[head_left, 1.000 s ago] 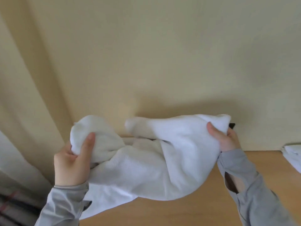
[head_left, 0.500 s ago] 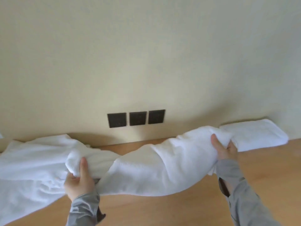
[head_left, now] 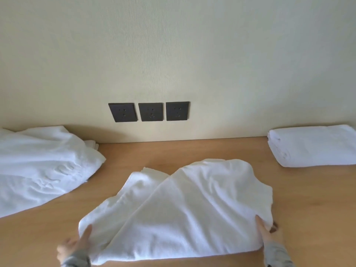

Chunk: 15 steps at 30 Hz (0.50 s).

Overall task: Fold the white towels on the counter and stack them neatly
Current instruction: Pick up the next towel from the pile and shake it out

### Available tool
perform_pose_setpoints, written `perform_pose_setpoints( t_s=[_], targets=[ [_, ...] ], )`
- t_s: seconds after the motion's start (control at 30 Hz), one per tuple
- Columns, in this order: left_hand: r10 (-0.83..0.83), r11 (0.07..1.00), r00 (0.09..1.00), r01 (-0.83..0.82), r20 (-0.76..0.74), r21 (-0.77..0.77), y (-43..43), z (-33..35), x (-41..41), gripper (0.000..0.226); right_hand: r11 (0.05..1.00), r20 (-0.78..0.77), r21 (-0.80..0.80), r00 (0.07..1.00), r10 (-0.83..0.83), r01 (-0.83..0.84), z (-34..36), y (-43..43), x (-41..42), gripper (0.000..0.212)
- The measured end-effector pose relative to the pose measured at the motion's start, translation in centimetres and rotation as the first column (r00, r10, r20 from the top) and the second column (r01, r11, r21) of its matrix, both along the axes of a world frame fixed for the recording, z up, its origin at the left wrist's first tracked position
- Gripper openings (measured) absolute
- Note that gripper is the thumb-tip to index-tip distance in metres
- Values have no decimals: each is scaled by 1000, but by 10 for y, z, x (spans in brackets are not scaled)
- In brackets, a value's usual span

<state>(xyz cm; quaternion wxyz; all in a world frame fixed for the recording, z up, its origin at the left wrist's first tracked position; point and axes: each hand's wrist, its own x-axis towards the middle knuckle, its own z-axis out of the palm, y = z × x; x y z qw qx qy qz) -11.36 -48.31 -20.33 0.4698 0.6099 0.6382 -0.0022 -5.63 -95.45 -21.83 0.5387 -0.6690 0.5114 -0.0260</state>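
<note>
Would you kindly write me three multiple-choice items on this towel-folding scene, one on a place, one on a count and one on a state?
1. Where does the folded towel lie on the counter?
A. far right, by the wall
B. far left, by the wall
C. at the near edge, centre

2. How many dark wall sockets show?
A. two
B. three
C. four

3. How is the towel being folded at this moment?
A. lifted clear of the counter
B. rolled into a tube
C. lying on the counter, one layer turned over another

Answers:
1. A, since it sits at the right edge of the view against the wall, while the loose towel heap is on the left.
2. B, three squares in a row.
3. C, because it rests on the wood, with the left hand and right hand at its near corners.
</note>
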Motion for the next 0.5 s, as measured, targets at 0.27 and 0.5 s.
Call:
perform_pose_setpoints(
  t_s=[0.27, 0.5],
  targets=[
    [-629, 682, 744, 667, -225, 301, -16, 11, 81, 71, 572, -12, -742, 858, 513, -351, 49, 46, 64, 67],
    [-796, 546, 551, 832, -250, 96, -30, -17, 144, 85, 18, -459, -602, 365, 810, -798, 51, 122, 159, 44]
  ],
)
